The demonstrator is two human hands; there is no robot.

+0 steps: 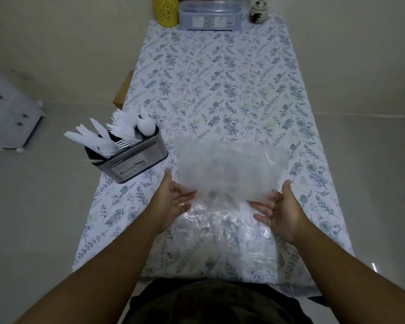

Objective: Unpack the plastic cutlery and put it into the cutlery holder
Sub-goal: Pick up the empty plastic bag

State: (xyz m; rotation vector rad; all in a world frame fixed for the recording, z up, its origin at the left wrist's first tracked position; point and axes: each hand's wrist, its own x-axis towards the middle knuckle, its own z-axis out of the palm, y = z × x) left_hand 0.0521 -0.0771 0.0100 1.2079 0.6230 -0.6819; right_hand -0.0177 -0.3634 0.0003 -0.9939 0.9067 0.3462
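the empty clear plastic bag (229, 169) is in the air just in front of the two hands, above the middle of the near part of the table (220, 73). its long axis goes from left to right, across the body, and its near edge is between the two hands. no cutlery can be seen inside it. under it, nearer to the body, a second piece of clear wrapping (222, 232) lies crumpled on the flowered cloth.

the left hand (173, 202) is at the near left corner of the bag, palm turned inward and up, fingers straight and spread. the right hand (279, 211) is at the near right corner in the same way. both hands are open and their fingers do not curl around anything. whether the fingertips touch the bag edge i cannot tell, because the plastic is blurred there.

the white plastic cutlery (112, 134), knives, forks and spoons, stands already in the cutlery holder (133, 160). the holder is on the left edge of the table, to the left of the bag and a little farther away, so the left hand is the nearer one to it.

i judge the unpacking is almost done, and what is left is only to put the empty wrapping aside.
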